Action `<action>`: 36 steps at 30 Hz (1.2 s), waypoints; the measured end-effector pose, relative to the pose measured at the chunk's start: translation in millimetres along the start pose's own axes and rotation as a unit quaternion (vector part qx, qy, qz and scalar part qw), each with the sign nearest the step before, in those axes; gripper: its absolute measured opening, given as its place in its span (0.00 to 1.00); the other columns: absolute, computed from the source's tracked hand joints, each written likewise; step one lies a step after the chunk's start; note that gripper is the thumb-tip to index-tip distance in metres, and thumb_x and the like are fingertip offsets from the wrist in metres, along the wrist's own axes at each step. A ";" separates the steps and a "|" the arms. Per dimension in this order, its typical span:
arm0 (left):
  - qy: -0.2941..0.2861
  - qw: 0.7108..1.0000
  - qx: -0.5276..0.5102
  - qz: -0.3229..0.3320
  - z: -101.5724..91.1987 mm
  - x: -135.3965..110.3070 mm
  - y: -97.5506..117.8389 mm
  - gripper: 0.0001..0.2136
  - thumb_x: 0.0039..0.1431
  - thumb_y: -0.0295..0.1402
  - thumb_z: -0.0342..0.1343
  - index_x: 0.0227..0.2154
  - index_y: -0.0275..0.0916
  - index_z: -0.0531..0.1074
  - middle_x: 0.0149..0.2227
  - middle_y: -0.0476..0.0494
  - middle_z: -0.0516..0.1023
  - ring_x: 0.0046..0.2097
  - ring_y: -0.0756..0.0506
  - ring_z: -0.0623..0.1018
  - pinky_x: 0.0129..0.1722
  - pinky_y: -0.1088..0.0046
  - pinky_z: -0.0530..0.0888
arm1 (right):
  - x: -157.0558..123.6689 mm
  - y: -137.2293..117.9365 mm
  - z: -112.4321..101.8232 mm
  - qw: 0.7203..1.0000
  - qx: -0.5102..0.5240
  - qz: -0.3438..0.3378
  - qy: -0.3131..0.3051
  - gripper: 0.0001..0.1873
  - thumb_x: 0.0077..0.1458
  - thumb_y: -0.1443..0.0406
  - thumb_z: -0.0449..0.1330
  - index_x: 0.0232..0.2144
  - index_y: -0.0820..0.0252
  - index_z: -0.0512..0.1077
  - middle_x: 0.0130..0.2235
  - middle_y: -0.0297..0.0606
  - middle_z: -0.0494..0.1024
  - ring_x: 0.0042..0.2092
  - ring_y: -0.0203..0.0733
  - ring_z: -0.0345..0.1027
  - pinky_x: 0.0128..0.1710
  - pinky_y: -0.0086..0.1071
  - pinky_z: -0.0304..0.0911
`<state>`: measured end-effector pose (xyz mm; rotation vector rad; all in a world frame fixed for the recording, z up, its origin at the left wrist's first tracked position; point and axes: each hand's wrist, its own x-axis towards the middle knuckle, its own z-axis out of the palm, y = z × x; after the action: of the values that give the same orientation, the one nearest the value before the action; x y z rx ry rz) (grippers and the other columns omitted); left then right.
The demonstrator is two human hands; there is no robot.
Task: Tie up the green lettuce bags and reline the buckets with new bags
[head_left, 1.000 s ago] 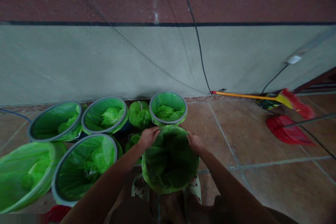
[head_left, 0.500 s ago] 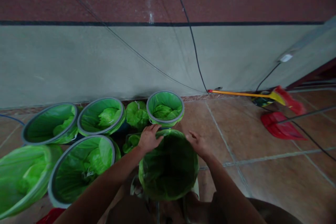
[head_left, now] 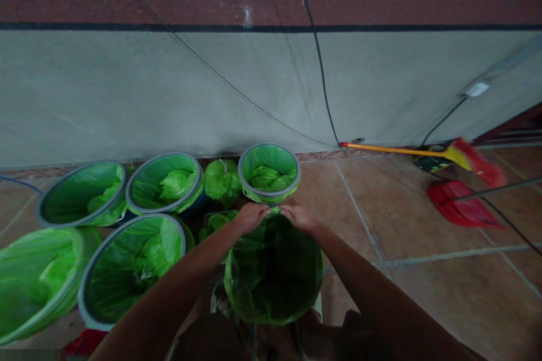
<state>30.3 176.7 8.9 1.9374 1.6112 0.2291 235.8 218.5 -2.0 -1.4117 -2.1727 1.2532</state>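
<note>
Got left hand (head_left: 253,218) and right hand (head_left: 300,218) nearly touching on my feed, fingers pinching green liner (head_left: 273,273) at far rim. Gray-ringed bin (head_left: 270,197) just beyond, red dustpan (head_left: 459,203) off right.

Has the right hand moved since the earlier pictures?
Yes, the right hand has moved left, toward the left hand, judged against the orange broom handle.

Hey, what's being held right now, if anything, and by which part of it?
A green-lined bin, by the far edge of its opening, with the left grip and right grip close together there.
</note>
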 end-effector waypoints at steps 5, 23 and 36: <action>0.006 0.998 0.058 -0.032 6.8 -7.1 2.3 0.10 0.62 0.35 0.49 0.38 0.40 0.76 0.36 0.40 0.80 0.42 0.41 0.78 0.47 0.67 0.70 | -2.5 6.0 5.2 0.997 -0.056 -0.029 -0.041 0.15 0.59 0.64 0.53 0.43 0.53 0.77 0.39 0.34 0.82 0.43 0.41 0.73 0.46 0.29 0.64; 0.081 0.986 -0.024 -0.143 -30.5 -9.7 -7.6 0.19 0.65 0.42 0.44 0.48 0.37 0.73 0.49 0.39 0.78 0.50 0.44 0.77 0.49 0.72 0.70 | -96.2 14.4 30.3 0.926 -0.128 0.212 0.285 0.26 0.62 0.57 0.46 0.54 0.68 0.68 0.47 0.55 0.77 0.46 0.55 0.72 0.43 0.40 0.65; 0.107 0.989 -0.020 -0.098 0.5 -18.2 -3.8 0.08 0.61 0.32 0.53 0.38 0.40 0.76 0.41 0.47 0.81 0.43 0.48 0.78 0.45 0.75 0.69 | -3.2 6.9 -4.4 0.993 -0.108 0.049 -0.009 0.26 0.67 0.58 0.40 0.37 0.62 0.75 0.40 0.44 0.80 0.41 0.40 0.73 0.43 0.29 0.63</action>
<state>22.8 159.8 10.7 1.7565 1.9082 0.3975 244.3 219.2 -4.0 -1.6124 -2.3363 1.0905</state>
